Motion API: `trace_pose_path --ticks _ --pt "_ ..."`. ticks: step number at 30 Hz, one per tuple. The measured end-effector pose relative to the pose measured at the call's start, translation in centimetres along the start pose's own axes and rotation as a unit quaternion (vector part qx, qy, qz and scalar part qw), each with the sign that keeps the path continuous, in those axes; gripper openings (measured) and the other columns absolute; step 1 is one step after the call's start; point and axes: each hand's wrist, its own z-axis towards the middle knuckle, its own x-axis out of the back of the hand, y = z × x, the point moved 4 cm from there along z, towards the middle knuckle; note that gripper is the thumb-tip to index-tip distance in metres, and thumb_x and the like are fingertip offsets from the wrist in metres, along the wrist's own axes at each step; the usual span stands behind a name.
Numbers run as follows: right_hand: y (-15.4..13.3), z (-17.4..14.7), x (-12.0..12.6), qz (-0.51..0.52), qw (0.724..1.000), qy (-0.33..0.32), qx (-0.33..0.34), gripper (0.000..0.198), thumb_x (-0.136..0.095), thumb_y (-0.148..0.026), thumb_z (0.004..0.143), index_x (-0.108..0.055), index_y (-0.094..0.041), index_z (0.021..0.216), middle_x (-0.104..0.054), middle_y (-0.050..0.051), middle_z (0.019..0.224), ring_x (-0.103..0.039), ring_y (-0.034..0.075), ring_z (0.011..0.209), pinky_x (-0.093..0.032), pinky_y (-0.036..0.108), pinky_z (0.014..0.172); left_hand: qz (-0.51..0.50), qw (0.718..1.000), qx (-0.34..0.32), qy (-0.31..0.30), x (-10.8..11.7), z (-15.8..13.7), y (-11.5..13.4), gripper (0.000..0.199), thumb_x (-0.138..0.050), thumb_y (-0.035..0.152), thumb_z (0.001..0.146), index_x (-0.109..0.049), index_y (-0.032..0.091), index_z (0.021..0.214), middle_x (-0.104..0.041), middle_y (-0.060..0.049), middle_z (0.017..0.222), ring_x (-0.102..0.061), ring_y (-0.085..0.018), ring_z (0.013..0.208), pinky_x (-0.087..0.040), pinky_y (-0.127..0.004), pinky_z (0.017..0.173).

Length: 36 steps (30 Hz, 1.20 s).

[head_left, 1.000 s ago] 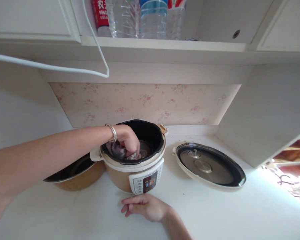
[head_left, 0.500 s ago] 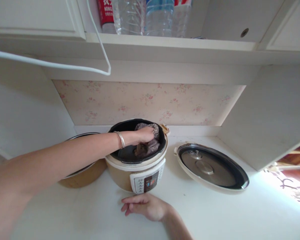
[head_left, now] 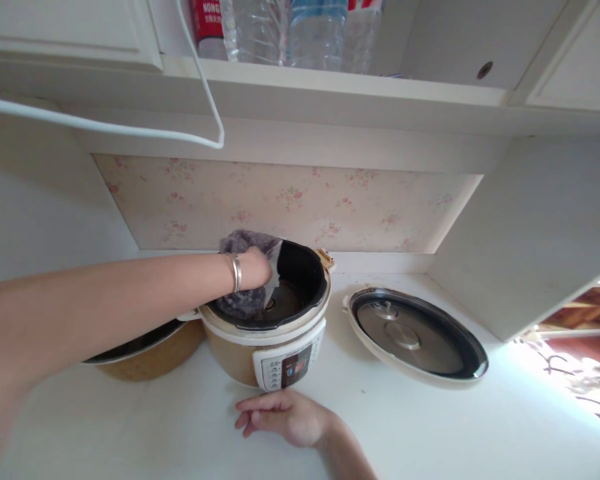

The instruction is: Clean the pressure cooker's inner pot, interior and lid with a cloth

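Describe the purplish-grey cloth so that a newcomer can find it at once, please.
On the white counter stands an open cooker with a control panel. Over its left rim, under the braceleted left hand, lies the cloth. Unlike the hard cooker, it is crumpled fabric.

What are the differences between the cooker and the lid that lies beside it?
The cooker is deep and stands upright; the lid is shallow and lies underside up. The left hand holds a cloth against the cooker, while neither hand touches the lid. Both rest on the white counter.
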Motion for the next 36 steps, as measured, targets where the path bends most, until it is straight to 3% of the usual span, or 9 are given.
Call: trace_pose_path --ticks 3,6,8,12,17,22,27,32,36 --pt "0.1 0.0 0.0 0.001 1.0 -0.005 0.001 0.056 -0.073 -0.054 0.072 -0.068 -0.02 0.117 -0.068 0.011 0.105 -0.062 0.013 0.083 -0.042 0.035 0.093 0.058 0.991 -0.084 -0.09 -1.0 0.7 1.9 0.038 -0.059 -0.005 0.049 -0.038 0.02 0.029 -0.06 -0.008 0.051 -0.06 -0.029 0.092 -0.034 -0.04 0.095" --pt "0.2 0.1 0.1 0.004 1.0 -0.014 0.002 0.056 -0.072 -0.054 0.073 -0.067 -0.02 0.118 -0.068 0.011 0.106 -0.062 0.012 0.084 -0.042 0.035 0.093 0.184 0.922 -0.272 -0.205 -1.4 0.0 4.2 0.033 -0.061 -0.001 0.056 -0.048 0.022 0.036 -0.072 -0.007 0.078 -0.059 -0.023 0.1 -0.035 -0.032 0.099" --pt "0.2 0.1 0.1 0.004 1.0 -0.015 0.001 0.058 -0.073 -0.054 0.072 -0.066 -0.02 0.118 -0.068 0.011 0.106 -0.062 0.012 0.083 -0.042 0.035 0.093 0.267 0.884 -0.314 -0.222 -1.2 -0.5 4.5 0.028 -0.06 0.001 0.062 -0.058 0.023 0.044 -0.073 -0.007 0.084 -0.059 -0.021 0.102 -0.035 -0.03 0.1" --pt "0.1 0.0 0.1 0.005 1.0 -0.008 0.001 0.058 -0.073 -0.054 0.071 -0.067 -0.019 0.117 -0.068 0.011 0.105 -0.062 0.012 0.083 -0.042 0.035 0.094 0.351 0.904 -0.128 -0.208 -0.1 -0.4 2.2 0.017 -0.058 0.004 0.068 -0.071 0.014 0.063 -0.072 -0.013 0.081 -0.062 -0.025 0.093 -0.041 -0.034 0.092" --pt "0.2 0.0 0.1 0.016 1.0 -0.013 0.005 0.058 -0.075 -0.052 0.071 -0.067 -0.019 0.117 -0.068 0.012 0.106 -0.062 0.013 0.085 -0.042 0.037 0.095 0.365 0.86 0.001 -0.355 0.5 -1.3 0.6 0.027 -0.066 -0.007 0.043 -0.071 0.016 0.056 -0.063 -0.003 0.048 -0.062 -0.022 0.057 -0.049 -0.028 0.063" --pt "0.1 0.0 0.1 0.01 1.0 -0.013 0.002 0.06 -0.076 -0.053 0.069 -0.067 -0.018 0.118 -0.067 0.012 0.107 -0.063 0.015 0.088 -0.04 0.039 0.097 0.081 0.855 0.145 -0.492 1.0 -5.2 3.5 0.045 -0.06 0.001 0.053 -0.076 0.024 0.088 -0.072 -0.002 0.069 -0.066 -0.021 0.061 -0.052 -0.027 0.055" --pt "0.2 0.0 -0.1 0.003 1.0 0.008 0.01 0.06 -0.077 -0.053 0.067 -0.068 -0.018 0.116 -0.068 0.011 0.105 -0.064 0.017 0.089 -0.04 0.042 0.097 -0.261 0.907 0.145 -0.296 1.5 -7.1 7.2 0.054 -0.065 0.004 0.06 -0.07 0.027 0.109 -0.074 -0.004 0.091 -0.068 -0.02 0.075 -0.054 -0.029 0.066" --pt "0.3 -0.2 -0.5 -0.085 0.991 0.093 0.054 0.059 -0.069 -0.062 0.071 -0.071 -0.017 0.109 -0.07 0.009 0.097 -0.063 0.019 0.084 -0.044 0.04 0.091 -0.505 0.85 0.099 -0.116 2.3 -7.6 7.9 0.058 -0.061 0.004 0.072 -0.057 0.026 0.126 -0.071 -0.007 0.103 -0.068 -0.018 0.088 -0.053 -0.033 0.084" --pt "0.3 -1.0 -1.1 -0.16 0.961 0.205 0.091 0.054 -0.061 -0.063 0.077 -0.072 -0.015 0.1 -0.07 0.007 0.086 -0.06 0.018 0.078 -0.045 0.034 0.08 -0.579 0.812 0.077 -0.008 4.0 -8.7 8.2 0.044 -0.055 0.006 0.079 -0.057 0.023 0.12 -0.069 -0.007 0.098 -0.067 -0.018 0.081 -0.054 -0.038 0.082"
